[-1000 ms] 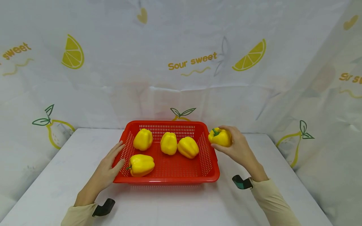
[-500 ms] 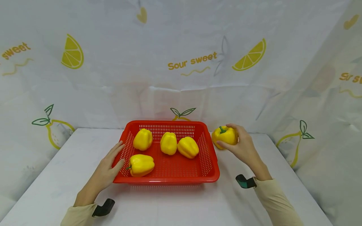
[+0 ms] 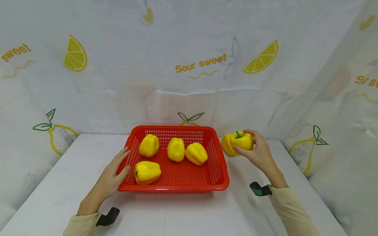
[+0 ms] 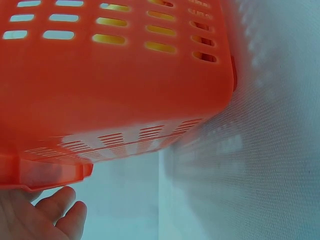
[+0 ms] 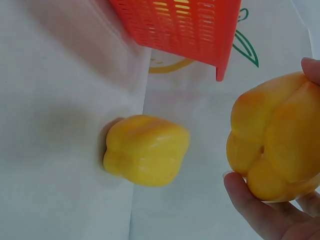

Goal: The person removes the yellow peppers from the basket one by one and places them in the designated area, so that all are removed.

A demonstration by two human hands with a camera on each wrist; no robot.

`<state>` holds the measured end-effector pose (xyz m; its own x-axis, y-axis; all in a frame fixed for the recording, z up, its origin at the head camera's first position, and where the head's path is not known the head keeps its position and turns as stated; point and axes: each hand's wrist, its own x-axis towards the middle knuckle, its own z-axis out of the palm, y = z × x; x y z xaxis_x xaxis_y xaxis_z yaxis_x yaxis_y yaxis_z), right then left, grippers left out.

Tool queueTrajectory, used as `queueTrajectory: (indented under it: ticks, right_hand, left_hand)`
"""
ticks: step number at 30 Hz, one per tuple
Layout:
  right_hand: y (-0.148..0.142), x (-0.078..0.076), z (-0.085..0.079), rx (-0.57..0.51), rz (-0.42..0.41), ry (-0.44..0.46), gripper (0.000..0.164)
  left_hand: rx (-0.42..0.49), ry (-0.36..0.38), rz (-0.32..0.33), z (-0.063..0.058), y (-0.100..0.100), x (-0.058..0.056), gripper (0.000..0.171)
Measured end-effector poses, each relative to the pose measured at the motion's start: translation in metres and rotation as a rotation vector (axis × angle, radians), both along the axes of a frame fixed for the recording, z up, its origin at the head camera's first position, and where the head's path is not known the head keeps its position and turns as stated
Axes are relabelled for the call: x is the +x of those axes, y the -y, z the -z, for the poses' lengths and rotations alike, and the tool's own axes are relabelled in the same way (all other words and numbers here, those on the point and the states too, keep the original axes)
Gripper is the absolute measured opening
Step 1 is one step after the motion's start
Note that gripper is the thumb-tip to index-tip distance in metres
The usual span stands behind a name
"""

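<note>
My right hand (image 3: pixel 260 155) grips a yellow bell pepper (image 3: pixel 243 141) between thumb and fingers, just right of the basket, its green stem upward. The right wrist view shows the lobed underside of this held pepper (image 5: pixel 275 137), raised off the table. Behind and left of it, a second bell pepper (image 3: pixel 226 145) stands on the table, partly covered in the head view. My left hand (image 3: pixel 108 178) lies along the left rim of the red basket (image 3: pixel 174 187), fingers fairly straight. In the left wrist view its fingertips (image 4: pixel 72 217) show beside the basket's rim.
Inside the basket lie several yellow bell peppers, one (image 3: pixel 147 172) at the front left and another (image 3: pixel 196 154) at the right. A white table (image 3: pixel 165 218) carries the basket. Close behind hangs a white lemon-print curtain (image 3: pixel 118 82), which also runs along both sides.
The right hand has moved right with the bell pepper, away from the basket's rim. Another pepper on the table has come into view behind it. The left hand and basket stay put.
</note>
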<state>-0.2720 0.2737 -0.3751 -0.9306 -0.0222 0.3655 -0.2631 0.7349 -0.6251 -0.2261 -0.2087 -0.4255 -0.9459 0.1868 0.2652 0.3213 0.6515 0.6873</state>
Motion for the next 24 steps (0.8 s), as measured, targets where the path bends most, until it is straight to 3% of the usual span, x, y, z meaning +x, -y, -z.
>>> queueTrajectory:
  ticks: [10,24]
  right_hand:
    - [-0.012,-0.001,0.0,-0.025,0.04,0.069,0.072]
    - [-0.024,-0.009,0.008,0.005,0.071,0.063,0.077]
  left_hand:
    - [-0.009,-0.002,-0.002,0.0,0.001,0.0,0.056]
    - [-0.011,0.001,-0.008,0.001,0.0,-0.001,0.056]
